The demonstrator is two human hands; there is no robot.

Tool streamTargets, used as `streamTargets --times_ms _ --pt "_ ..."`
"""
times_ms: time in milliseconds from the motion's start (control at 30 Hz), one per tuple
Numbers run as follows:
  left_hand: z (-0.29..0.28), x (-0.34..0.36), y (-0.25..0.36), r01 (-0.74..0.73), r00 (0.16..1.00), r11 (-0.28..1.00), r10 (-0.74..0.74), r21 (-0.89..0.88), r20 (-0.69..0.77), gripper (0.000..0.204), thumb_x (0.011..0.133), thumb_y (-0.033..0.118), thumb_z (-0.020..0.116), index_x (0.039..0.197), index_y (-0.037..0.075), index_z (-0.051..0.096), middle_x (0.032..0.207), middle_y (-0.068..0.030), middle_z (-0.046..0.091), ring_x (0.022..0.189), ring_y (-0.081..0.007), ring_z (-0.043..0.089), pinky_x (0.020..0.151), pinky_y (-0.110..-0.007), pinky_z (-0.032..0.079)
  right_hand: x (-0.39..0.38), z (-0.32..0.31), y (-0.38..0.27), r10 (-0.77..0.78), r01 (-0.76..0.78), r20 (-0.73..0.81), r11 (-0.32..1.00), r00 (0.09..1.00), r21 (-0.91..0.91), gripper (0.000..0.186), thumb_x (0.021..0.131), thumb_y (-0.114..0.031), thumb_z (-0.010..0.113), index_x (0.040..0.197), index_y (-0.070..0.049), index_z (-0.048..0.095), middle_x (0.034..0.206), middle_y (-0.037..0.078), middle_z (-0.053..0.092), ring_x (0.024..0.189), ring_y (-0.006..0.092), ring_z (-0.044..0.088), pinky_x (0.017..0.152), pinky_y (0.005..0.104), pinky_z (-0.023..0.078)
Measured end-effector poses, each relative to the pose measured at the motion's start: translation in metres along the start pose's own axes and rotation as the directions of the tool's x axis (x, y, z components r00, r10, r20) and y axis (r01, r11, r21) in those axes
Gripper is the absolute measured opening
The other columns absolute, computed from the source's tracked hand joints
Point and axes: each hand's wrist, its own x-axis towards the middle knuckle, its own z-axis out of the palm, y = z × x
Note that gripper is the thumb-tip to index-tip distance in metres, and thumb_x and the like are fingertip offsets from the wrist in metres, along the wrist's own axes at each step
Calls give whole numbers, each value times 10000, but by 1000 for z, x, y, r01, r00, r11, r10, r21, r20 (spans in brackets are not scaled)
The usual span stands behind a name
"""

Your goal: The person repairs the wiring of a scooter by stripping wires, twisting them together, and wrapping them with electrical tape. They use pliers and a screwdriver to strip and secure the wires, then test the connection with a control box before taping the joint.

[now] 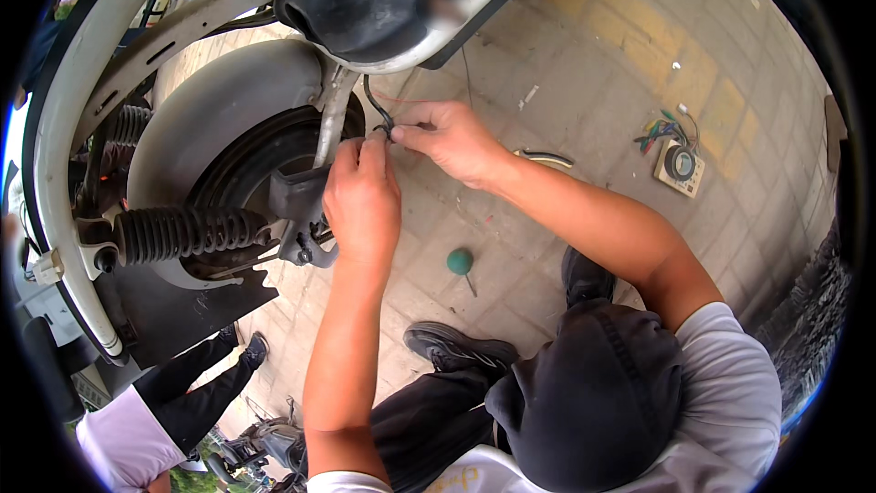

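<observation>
A black cable [371, 96] hangs down from under the scooter's body, beside the rear wheel. My left hand [363, 192] has its fingertips closed on the cable's lower part, with the palm turned away. From the right, my right hand [453, 141] pinches the same spot between thumb and forefinger. The fingertips of both hands nearly touch, and they hide the cable's end. A thin reddish wire runs close above my right hand.
The rear tyre [196, 128], coil spring shock absorber [187, 235] and scooter bodywork [365, 0] lie left and above. On the paving are a green ball-handled screwdriver [460, 261], a yellow-and-black curved strip [546, 158] and a beige tester box [680, 170] with coloured leads. Another person [146, 424] stands lower left.
</observation>
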Motion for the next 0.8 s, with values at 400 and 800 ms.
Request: streamTargets --times_ms 400,800 --pt "-35 62 -8 565 587 792 -188 -232 788 188 835 109 566 934 -50 582 709 -105 544 689 -174 527 653 -340 444 4 -8 7 -35 35 8 998 999 51 173 862 -73 644 970 58 679 901 87 674 828 139 606 748 290 481" --pt "-4 18 6 283 951 919 -231 -274 207 187 784 17 677 935 -17 572 965 -176 568 825 -343 576 726 -393 476 1 -10 5 -75 80 81 995 994 -61 153 887 -72 623 979 47 656 962 76 640 898 135 584 805 288 471"
